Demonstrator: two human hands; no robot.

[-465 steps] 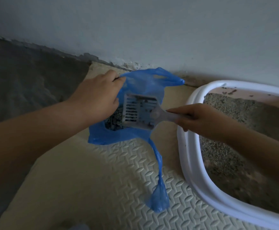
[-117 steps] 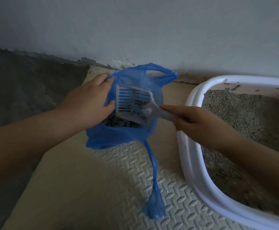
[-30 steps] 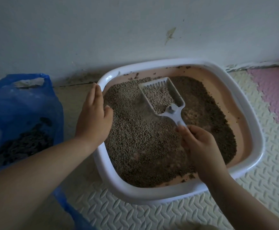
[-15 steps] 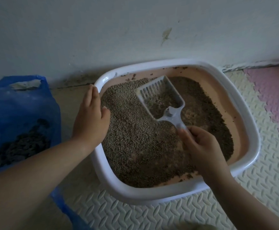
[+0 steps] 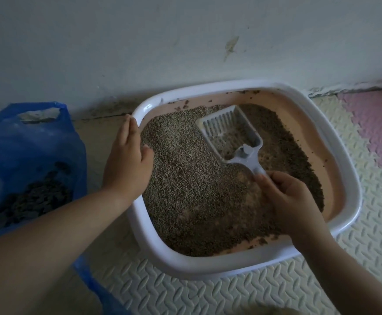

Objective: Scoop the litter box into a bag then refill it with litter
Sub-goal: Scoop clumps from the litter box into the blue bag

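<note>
Your right hand [image 5: 292,198] has its fingers curled round the end of the scoop [image 5: 228,135] handle. Your left hand [image 5: 126,164] lies flat on the left rim of the box [image 5: 156,253], fingers straight and together, thumb reaching over the litter [image 5: 197,189].

The scoop sits in the far half of the box, its slotted blade pointing at the far-left corner with a thin scatter of grains in it. The box rests on the mat [image 5: 208,294], its far edge close to the wall [image 5: 185,42]. The bag [image 5: 26,137] stands just beside the box's left edge, one handle loop up, with dark clumps [image 5: 33,196] at its bottom.

The scoop looks like light, stiff plastic with a narrow neck. That neck will likely flex under a full blade, so take hold nearer to it when you lift a load. The litter is loose and dry; it should sift through the slots with a light shake, while damp clumps may crumble if you dig hard. Slide the blade under them.

The bag is thin, limp film and will probably slump shut. Pinch it by the handle loop to hold the mouth wide. The box is rigid and weighted by its fill, so the rolled rim is the place to steady it. Much litter is left to scoop, and I judge refilling is some way off.
</note>
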